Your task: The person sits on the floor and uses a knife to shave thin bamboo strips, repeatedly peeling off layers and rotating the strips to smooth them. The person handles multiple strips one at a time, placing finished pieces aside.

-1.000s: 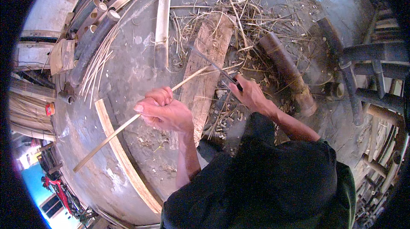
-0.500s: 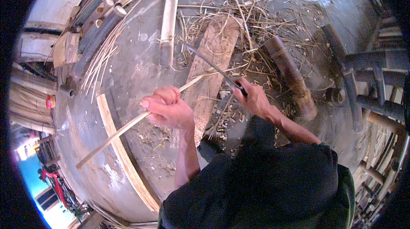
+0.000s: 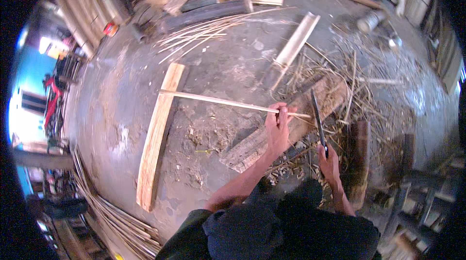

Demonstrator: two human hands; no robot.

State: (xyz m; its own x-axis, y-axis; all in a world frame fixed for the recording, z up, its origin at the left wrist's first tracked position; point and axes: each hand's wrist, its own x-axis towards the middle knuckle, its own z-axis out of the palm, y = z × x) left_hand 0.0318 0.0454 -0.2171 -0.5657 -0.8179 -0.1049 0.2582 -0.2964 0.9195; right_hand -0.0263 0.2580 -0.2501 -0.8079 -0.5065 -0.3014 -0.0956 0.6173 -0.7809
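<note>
Brown wooden board (image 3: 252, 148) lies aslant, view swung round since earlier frame. Left of board, pale slat (image 3: 155, 138) on floor. Thin strip (image 3: 218, 101) spans from above board to slat; knife (image 3: 318, 119) crossed it earlier, now stands over board just beside strip's tip. Left hand (image 3: 277, 133), at board, pinches strip, fist before; right hand (image 3: 329, 160), off board's near side, clenches knife handle.

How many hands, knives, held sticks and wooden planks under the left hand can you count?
Left hand plus right hand: 2
Knife: 1
Held stick: 1
Wooden plank: 1
Total: 5
</note>
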